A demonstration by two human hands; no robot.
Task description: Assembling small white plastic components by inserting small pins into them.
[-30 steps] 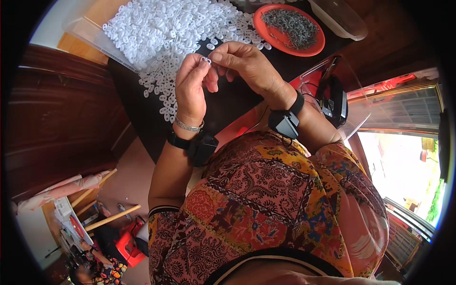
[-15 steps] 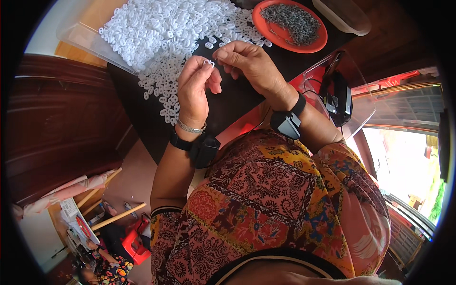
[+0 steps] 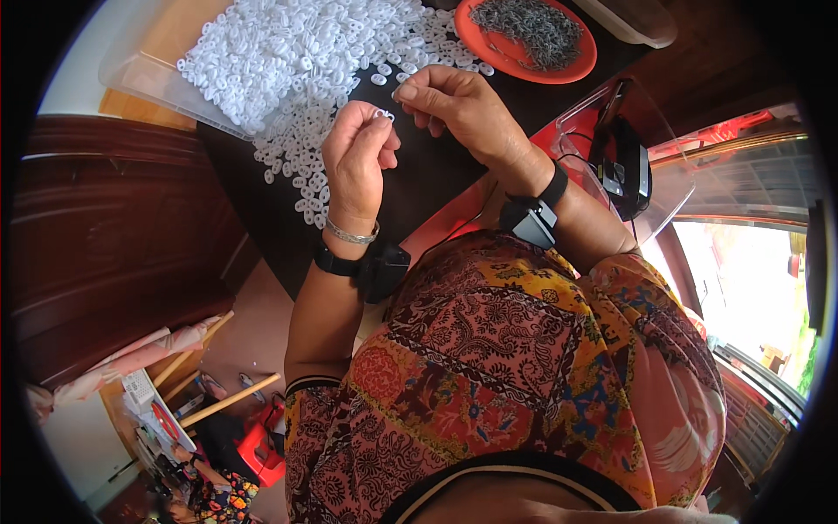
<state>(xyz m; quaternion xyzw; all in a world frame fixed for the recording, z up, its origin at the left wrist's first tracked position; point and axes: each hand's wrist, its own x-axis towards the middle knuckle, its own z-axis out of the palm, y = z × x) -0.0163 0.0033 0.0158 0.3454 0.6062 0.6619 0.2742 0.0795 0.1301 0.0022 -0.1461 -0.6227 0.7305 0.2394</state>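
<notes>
My left hand [image 3: 353, 166] is closed, with a small white oval plastic piece [image 3: 384, 114] pinched between thumb and forefinger. Close by on its right, my right hand [image 3: 467, 109] is closed in a pinch too; whatever its fingertips hold is too small to make out. A narrow gap separates the two hands above the dark tabletop [image 3: 419, 192]. Beyond them spreads a large heap of similar white plastic pieces [image 3: 279, 65], each with two holes. An orange-red plate [image 3: 580, 72] of thin grey metal bits [image 3: 532, 33] lies past my right hand.
The heap spills from a clear plastic bin [image 3: 157, 96] at the far left. A clear box [image 3: 668, 183] with a black device [image 3: 624, 166] stands to the right. Another translucent container [image 3: 642, 22] sits far right. At lower left, another person [image 3: 223, 493] is near a red stool [image 3: 262, 450].
My right hand has lifted a little away from my left hand, so the gap between their fingertips is wider. The left hand keeps its pinch on the white piece.
</notes>
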